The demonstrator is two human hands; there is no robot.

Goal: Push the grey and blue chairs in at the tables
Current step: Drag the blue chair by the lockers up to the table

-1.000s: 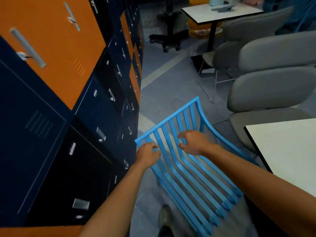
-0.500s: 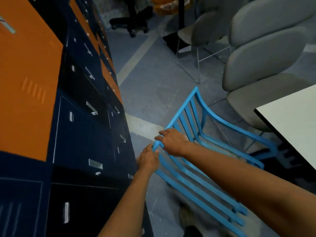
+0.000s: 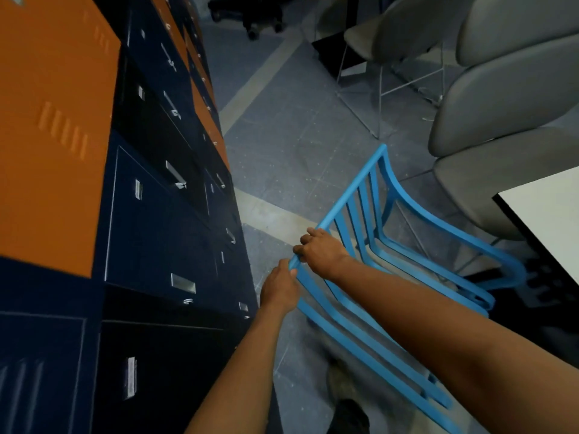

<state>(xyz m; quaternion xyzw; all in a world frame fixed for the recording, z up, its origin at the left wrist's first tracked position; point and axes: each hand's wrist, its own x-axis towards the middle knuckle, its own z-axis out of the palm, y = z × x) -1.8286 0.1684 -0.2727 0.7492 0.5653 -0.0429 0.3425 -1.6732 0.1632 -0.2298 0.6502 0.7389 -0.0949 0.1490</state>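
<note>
Gripping blue chair point(image 3: 369, 195) top rail: both hands point(image 3: 319, 250); chair front hidden under table point(image 3: 551, 211).

No text, label, brand or number can be read anywhere, the locker point(image 3: 156, 214) plates included.

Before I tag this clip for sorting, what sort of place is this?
Probably an office or school break area. A wall of orange and dark blue lockers runs along the left, grey chairs stand at a white table, and both hands grip a blue chair.
</note>
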